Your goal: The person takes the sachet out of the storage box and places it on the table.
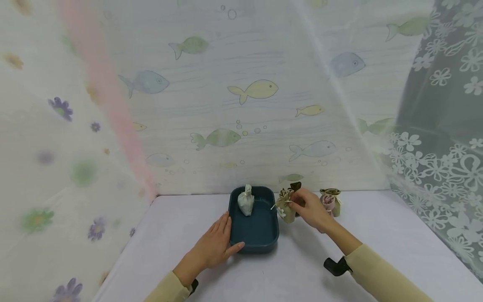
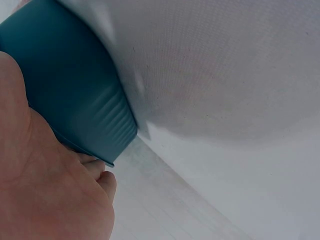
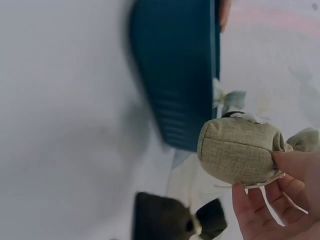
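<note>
A dark teal tray [image 1: 256, 235] stands on the table, with a small whitish drawstring pouch [image 1: 246, 204] upright inside near its back left. My left hand [image 1: 213, 247] rests along the tray's left side, fingers extended and thumb over the front corner. In the left wrist view the palm [image 2: 50, 185] lies against the tray wall [image 2: 75, 75]. Just off the tray's right side, my right hand [image 1: 310, 209] pinches a beige drawstring pouch [image 1: 287, 212] by its gathered neck. The right wrist view shows this linen pouch [image 3: 240, 150] held up between thumb and fingers.
A dark brown pouch [image 3: 160, 217] stands beside the held one, mostly hidden in the head view. Farther right are a pink pouch [image 1: 328, 202] and an olive pouch [image 1: 337, 207], close together. Printed fabric curtains [image 1: 234, 113] surround the white table [image 1: 181, 218].
</note>
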Demonstrator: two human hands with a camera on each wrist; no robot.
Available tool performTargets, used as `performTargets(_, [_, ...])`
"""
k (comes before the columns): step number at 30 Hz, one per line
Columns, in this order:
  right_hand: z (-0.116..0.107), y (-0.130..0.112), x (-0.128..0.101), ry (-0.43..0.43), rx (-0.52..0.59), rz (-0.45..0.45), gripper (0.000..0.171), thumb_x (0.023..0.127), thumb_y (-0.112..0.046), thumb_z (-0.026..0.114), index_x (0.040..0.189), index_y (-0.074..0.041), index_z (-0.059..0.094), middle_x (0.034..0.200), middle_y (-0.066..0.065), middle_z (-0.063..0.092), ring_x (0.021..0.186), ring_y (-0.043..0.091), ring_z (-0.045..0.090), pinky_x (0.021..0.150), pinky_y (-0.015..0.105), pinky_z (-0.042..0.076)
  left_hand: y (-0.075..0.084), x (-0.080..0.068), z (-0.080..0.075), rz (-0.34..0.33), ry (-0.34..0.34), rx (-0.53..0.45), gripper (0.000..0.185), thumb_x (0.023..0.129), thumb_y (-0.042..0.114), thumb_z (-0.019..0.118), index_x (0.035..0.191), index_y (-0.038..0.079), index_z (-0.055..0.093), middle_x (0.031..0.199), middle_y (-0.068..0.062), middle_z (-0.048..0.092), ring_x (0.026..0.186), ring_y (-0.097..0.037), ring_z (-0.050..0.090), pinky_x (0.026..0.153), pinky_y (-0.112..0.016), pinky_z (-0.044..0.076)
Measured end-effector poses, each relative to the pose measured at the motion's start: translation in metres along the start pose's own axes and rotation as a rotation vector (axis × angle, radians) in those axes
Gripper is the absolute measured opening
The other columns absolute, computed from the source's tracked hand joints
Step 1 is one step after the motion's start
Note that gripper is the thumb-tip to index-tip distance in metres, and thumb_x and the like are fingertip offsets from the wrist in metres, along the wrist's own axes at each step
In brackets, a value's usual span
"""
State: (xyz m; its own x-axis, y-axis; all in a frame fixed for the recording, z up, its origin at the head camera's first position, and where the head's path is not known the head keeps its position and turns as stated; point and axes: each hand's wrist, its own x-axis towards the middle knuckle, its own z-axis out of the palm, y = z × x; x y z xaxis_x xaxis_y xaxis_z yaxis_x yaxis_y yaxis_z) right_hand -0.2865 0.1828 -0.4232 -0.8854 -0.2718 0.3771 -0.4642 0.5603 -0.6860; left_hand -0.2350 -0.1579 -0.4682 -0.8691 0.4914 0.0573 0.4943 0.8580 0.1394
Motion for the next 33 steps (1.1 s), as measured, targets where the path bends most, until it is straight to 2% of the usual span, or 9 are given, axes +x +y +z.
performTargets(5, [-0.003, 0.01, -0.012, 0.007, -0.028, 0.005, 0.003, 0.095, -0.004, 0.07, 0.097, -0.003, 0.067, 0.094, 0.006, 0.064, 0.084, 0.017, 0.059, 0.071, 0.028, 0.051, -0.001, 0.001, 0.003, -0.011, 0.001, 0.001, 0.103, 0.1, 0.076, 0.028, 0.158, -0.01, 0.023, 0.168, -0.024, 0.012, 0.156, -0.035, 0.015, 0.125, -0.048, 0.022])
performTargets(12, [0.002, 0.026, -0.027, 0.043, -0.043, -0.002, 0.006, 0.091, -0.001, 0.073, 0.092, -0.004, 0.068, 0.091, 0.004, 0.065, 0.083, 0.016, 0.061, 0.072, 0.029, 0.053, -0.001, 0.0, 0.001, 0.011, 0.02, -0.001, 0.103, 0.1, 0.074, 0.031, 0.156, -0.012, 0.027, 0.166, -0.028, 0.017, 0.155, -0.039, 0.02, 0.122, -0.053, 0.026])
performTargets(20, [0.005, 0.042, -0.042, 0.119, -0.055, -0.014, 0.01, 0.086, 0.004, 0.075, 0.086, -0.003, 0.067, 0.086, 0.003, 0.063, 0.077, 0.013, 0.054, 0.067, 0.027, 0.047, 0.001, 0.0, -0.002, -0.007, -0.016, 0.006, 0.102, 0.101, 0.074, 0.029, 0.157, -0.011, 0.025, 0.167, -0.026, 0.014, 0.156, -0.037, 0.017, 0.124, -0.05, 0.023])
performTargets(28, [0.008, 0.047, -0.042, 0.183, -0.044, -0.037, 0.011, 0.085, 0.006, 0.074, 0.084, -0.003, 0.068, 0.086, 0.006, 0.066, 0.078, 0.018, 0.057, 0.068, 0.029, 0.047, 0.0, -0.001, -0.002, -0.007, -0.006, 0.011, 0.101, 0.101, 0.073, 0.029, 0.157, -0.01, 0.024, 0.168, -0.025, 0.014, 0.156, -0.036, 0.016, 0.124, -0.049, 0.022])
performTargets(33, [0.01, 0.047, -0.041, 0.185, -0.048, 0.005, 0.012, 0.084, 0.008, 0.075, 0.087, -0.002, 0.068, 0.089, 0.008, 0.068, 0.081, 0.025, 0.06, 0.07, 0.033, 0.049, 0.002, -0.001, -0.004, -0.002, -0.012, -0.002, 0.101, 0.102, 0.072, 0.031, 0.157, -0.012, 0.025, 0.167, -0.027, 0.015, 0.155, -0.039, 0.018, 0.123, -0.051, 0.024])
